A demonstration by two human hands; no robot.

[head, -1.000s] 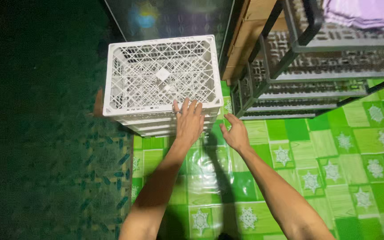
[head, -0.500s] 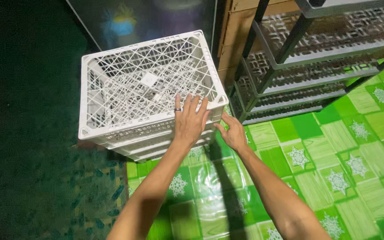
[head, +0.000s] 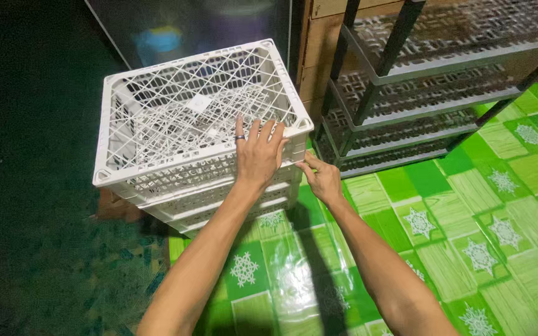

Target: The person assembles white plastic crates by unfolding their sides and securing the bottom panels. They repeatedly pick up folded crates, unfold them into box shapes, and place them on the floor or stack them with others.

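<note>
A stack of white lattice plastic crates stands on the floor, the top one empty with a small white tag on its mesh bottom. My left hand lies flat against the near rim and side wall of the top crate, fingers spread, a ring on one finger. My right hand pinches the near right corner of the stack, just below the top crate's rim.
A grey slatted metal shelf rack stands right of the crates. Behind them are a dark reflective panel and a wooden board. Glossy green patterned flooring covers the right side; dark carpet lies left.
The view has closed in and shifted, so the crates look bigger and more tilted. Both hands have stayed on the near side of the stack, the left one now higher on the top rim.
</note>
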